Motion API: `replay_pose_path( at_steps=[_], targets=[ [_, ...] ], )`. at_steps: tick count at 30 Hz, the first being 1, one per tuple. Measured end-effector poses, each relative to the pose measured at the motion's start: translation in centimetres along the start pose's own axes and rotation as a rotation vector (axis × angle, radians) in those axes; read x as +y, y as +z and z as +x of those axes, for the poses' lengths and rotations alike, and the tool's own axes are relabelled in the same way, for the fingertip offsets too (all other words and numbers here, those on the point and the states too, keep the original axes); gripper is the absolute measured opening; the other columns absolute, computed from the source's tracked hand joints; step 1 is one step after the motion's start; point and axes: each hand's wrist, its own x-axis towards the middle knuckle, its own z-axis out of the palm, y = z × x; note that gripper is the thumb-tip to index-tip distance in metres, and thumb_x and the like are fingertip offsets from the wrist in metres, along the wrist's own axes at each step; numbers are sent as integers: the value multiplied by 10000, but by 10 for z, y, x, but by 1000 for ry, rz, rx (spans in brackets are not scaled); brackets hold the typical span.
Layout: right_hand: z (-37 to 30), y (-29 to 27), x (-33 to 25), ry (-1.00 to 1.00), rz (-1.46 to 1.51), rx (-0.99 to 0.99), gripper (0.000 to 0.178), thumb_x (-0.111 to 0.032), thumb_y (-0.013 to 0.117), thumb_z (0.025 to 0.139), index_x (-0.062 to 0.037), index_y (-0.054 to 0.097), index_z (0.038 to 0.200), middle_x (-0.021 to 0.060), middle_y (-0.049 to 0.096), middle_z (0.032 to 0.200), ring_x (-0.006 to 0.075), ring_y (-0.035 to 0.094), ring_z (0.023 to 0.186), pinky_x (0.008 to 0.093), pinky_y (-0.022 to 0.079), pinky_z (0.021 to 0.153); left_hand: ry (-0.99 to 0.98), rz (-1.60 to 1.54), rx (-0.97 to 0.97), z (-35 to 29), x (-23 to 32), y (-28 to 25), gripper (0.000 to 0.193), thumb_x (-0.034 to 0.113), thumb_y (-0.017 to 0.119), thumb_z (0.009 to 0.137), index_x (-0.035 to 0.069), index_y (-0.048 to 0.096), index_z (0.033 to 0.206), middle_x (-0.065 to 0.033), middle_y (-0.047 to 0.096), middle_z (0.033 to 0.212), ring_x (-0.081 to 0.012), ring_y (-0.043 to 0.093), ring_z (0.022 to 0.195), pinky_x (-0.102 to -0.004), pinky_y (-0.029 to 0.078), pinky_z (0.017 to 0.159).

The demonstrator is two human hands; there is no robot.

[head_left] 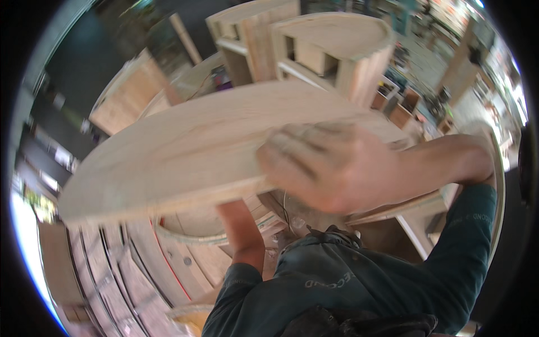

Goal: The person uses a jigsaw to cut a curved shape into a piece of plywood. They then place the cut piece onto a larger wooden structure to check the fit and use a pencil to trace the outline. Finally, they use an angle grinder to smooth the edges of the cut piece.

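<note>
The half-round wooden panel (179, 146) stretched out in front of my body. My right hand (328, 165) was curled over its near edge, knuckles up, though in the blur I couldn't tell whether my fingers were clamped on the wood. My left forearm (242, 230) reached up beneath the panel, which hid that hand and its grip. Beyond stood a curved wooden cabinet (342, 31) with open compartments.

One head-worn fisheye view, left of a pair, looking steeply down and forward from above the wearer's shirt (387, 281), very near at 6 o'clock. Board (185, 146) close, mid-frame toward 10; cabinets (365, 70) farther off at 12 to 1.
</note>
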Motion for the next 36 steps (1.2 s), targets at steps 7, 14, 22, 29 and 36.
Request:
replay_pose_path(
  at_steps=[7,14,22,29,36],
  targets=[
    [-111,-86,-34,240,-72,88,437,-329,710,760,-24,689,1073,166,686,1070,289,700,1000,395,614,848,-230,-50,-351,-88,-69,134,949,860,321,905,179,330,1567,-70,503,1441,-209,540,1024,-371,480,763],
    [-218,-210,-36,713,121,-219,612,-467,712,886,-14,600,1282,220,551,1294,376,545,1221,498,462,1043,-540,-61,-556,-187,-158,188,921,827,320,926,165,328,1567,-83,499,1453,-224,537,1079,-396,489,809],
    [-330,-282,-87,2029,677,481,704,-402,676,947,40,447,1445,213,551,1406,299,564,1305,432,468,1081,-870,-36,-747,-257,-223,215,889,790,319,950,149,325,1567,-98,495,1468,-241,534,1142,-425,498,861],
    [-363,-257,-193,1747,1075,1367,711,-114,642,793,112,411,1426,229,593,1329,306,659,1153,420,594,917,-1170,-127,-924,-287,-282,237,861,757,318,971,135,323,1567,-111,491,1480,-256,531,1197,-450,506,906],
    [-316,-182,-210,1428,366,1925,829,-150,585,682,110,373,1441,279,599,1274,390,645,1135,467,563,978,-1544,-292,-1102,-322,-336,248,833,724,317,992,121,320,1567,-124,488,1493,-271,529,1252,-475,515,952]
  ],
)
